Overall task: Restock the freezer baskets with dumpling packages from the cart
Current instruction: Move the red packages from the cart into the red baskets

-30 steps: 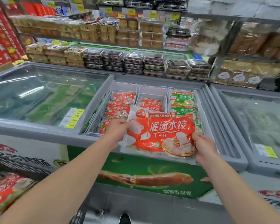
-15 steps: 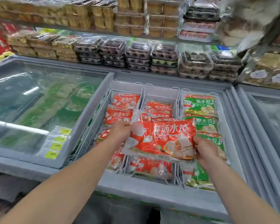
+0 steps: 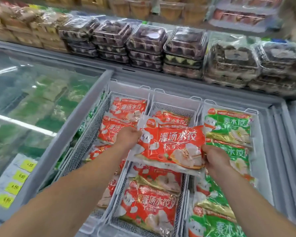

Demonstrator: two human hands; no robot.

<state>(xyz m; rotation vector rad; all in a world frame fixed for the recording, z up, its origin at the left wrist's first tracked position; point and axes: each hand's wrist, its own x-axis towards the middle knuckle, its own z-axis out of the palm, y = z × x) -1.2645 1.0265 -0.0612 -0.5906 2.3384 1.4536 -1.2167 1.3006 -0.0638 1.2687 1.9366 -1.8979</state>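
Dumpling package point(image 3: 169, 147), red, one unit: held flat between my left hand point(image 3: 129, 136) and right hand point(image 3: 214, 158), fingers curled round its short edges. Position: now well inside the freezer opening, over the middle basket point(image 3: 173, 106), where a second ago it hung above the front rim (lowering is nearly done; release comes next, I judge). Material: glossy crinkled plastic film, pillow-shaped, lumpy with contents. Neighbours: more red packs in the left basket point(image 3: 92, 134), green packs point(image 3: 229, 127) right; baskets of white wire mesh.
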